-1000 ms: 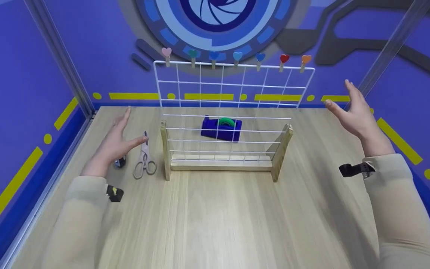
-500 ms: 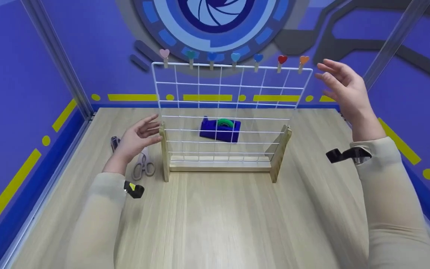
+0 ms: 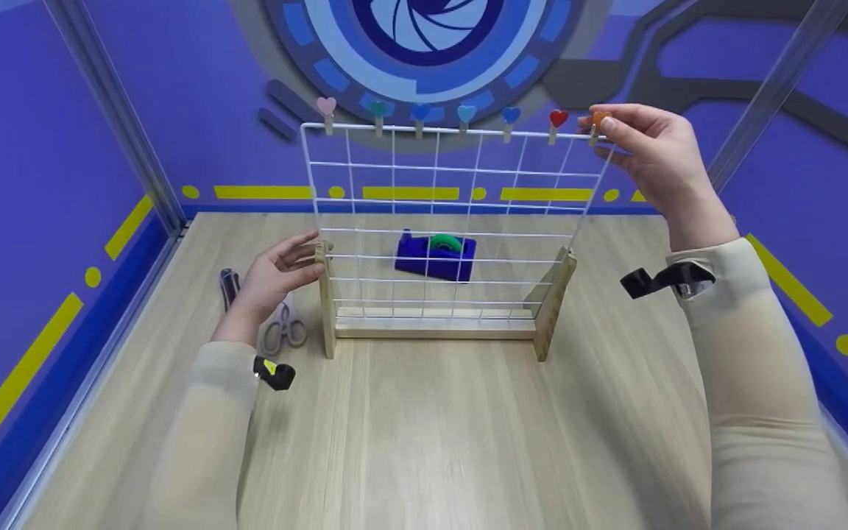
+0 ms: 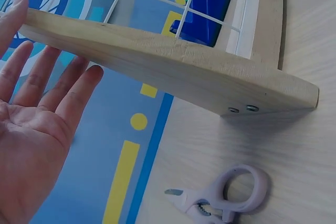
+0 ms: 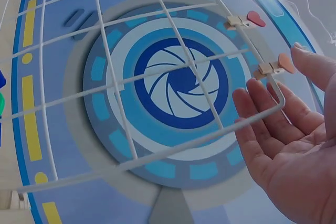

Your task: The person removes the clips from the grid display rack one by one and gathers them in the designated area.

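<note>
A white wire grid [image 3: 435,169] stands tilted back in a wooden stand [image 3: 431,333]. Heart-topped clothespins line its top wire, among them a red one [image 3: 558,119] and an orange one [image 3: 601,119] at the right end. My right hand [image 3: 663,158] is at that corner, thumb in front of the orange clothespin and fingers behind it; in the right wrist view a gap shows between thumb and clothespin. With fingers extended, my left hand [image 3: 271,276] is at the stand's left wooden post [image 4: 173,59], thumb near its top end and fingers along the far side.
Behind the grid is a blue tape dispenser [image 3: 431,258] with a green roll. Grey-handled scissors [image 3: 284,331] lie left of the stand, partly covered by my left hand. A dark object [image 3: 229,285] lies farther left. Blue walls enclose the table.
My left hand has moved right to the stand's left post. My right hand has moved left to the orange clothespin at the grid's corner. The grid and clothespins look unmoved.
</note>
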Tool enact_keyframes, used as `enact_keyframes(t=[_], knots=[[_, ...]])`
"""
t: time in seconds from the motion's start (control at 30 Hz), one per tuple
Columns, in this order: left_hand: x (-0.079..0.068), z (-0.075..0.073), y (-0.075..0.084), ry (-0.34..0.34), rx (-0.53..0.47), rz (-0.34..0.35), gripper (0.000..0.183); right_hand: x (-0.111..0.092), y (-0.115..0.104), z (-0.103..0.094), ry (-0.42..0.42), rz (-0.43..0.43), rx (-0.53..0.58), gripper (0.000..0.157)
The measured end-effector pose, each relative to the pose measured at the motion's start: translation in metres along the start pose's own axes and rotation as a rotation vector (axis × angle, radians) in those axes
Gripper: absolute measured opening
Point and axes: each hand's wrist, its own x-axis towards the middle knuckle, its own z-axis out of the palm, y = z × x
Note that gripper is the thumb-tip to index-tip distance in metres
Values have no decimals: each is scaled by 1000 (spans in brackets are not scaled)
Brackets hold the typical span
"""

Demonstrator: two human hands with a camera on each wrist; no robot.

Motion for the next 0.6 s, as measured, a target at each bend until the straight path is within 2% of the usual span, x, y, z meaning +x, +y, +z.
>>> enact_keyframes(t=[0.33, 0.6], knots=[[1, 3, -2, 18, -5, -8, 61, 6, 0, 3, 16, -9, -40, 22], [2, 3, -4, 22, -19, -1, 57, 7, -1, 3, 23, -34, -37, 25]])
